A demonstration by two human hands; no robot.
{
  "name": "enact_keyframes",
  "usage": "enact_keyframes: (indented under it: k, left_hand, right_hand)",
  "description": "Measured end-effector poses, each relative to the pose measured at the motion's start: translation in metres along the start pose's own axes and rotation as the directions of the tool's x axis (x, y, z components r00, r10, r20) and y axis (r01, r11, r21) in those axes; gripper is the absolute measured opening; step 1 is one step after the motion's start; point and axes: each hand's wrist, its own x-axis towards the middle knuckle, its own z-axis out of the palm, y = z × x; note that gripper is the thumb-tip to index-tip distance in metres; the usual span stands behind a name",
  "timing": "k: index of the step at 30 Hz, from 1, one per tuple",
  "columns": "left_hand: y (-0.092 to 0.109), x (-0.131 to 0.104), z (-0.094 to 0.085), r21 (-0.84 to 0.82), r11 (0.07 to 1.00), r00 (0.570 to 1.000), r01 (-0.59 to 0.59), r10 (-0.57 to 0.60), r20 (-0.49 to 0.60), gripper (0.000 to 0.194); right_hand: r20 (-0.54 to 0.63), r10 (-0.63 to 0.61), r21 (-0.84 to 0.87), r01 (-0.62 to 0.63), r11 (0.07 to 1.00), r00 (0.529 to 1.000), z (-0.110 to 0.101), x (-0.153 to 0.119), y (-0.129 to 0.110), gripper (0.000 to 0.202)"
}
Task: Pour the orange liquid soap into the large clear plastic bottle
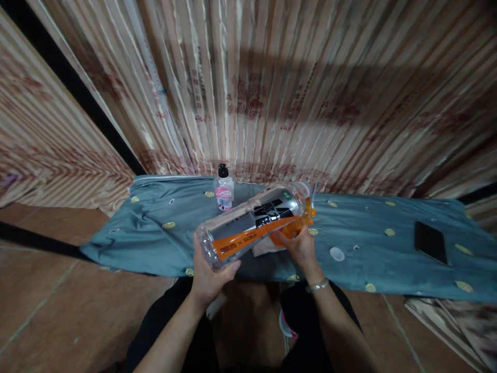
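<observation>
My left hand (212, 277) is wrapped round the base of a large clear plastic bottle (252, 220) with a silver and orange label. The bottle lies tilted across the view, its neck end up to the right. My right hand (301, 248) is closed on a translucent orange container (291, 228) right at the bottle's neck end. The bottle partly hides this container, so its exact kind does not show. Something white, like paper or cloth (266, 247), shows below the bottle.
A clear pump bottle (224, 191) with a black top and pink label stands at the back of the cloth-covered table (349, 274). To the right lie a white round cap (337, 254) and a black phone (430, 242). A striped curtain (252, 103) hangs behind.
</observation>
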Motion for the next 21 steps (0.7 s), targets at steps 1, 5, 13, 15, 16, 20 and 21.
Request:
enact_keyframes:
  k: [1, 5, 13, 15, 16, 20, 21]
  left_hand:
    - [-0.001, 0.000, -0.001, -0.002, 1.000, 1.000, 0.001, -0.001, -0.008, 0.103]
    - [-0.004, 0.000, -0.002, -0.025, 1.000, 0.999, -0.012, 0.011, -0.041, 0.106]
    - [-0.009, 0.000, -0.005, -0.010, 1.000, 0.999, 0.017, -0.017, -0.045, 0.108]
    - [-0.011, 0.001, -0.006, -0.004, 1.000, 0.999, 0.012, -0.012, -0.053, 0.115]
    - [-0.012, 0.001, -0.006, -0.003, 1.000, 0.998, 0.007, -0.007, -0.057, 0.117]
    - [-0.014, 0.001, -0.006, -0.013, 1.000, 0.998, 0.005, -0.006, -0.056, 0.117]
    - [-0.014, 0.001, -0.006, -0.018, 1.000, 0.999, 0.014, -0.015, -0.045, 0.117]
  right_hand:
    - [0.004, 0.002, -0.001, -0.002, 1.000, 1.000, 0.000, 0.000, 0.000, 0.088]
    - [0.004, -0.012, 0.018, 0.012, 1.000, 1.000, 0.001, -0.001, 0.001, 0.087]
    - [-0.032, -0.032, 0.018, 0.033, 0.999, 0.999, 0.005, -0.001, 0.002, 0.090]
    - [-0.033, -0.028, -0.005, 0.028, 1.000, 0.999, 0.005, 0.000, 0.002, 0.091]
    - [-0.028, -0.024, -0.015, 0.023, 1.000, 0.999, 0.005, 0.000, 0.001, 0.091]
    - [-0.003, -0.011, -0.035, 0.010, 0.999, 1.000, 0.002, -0.002, -0.003, 0.089]
    - [-0.003, -0.012, -0.033, 0.012, 0.999, 1.000, 0.001, -0.002, -0.004, 0.088]
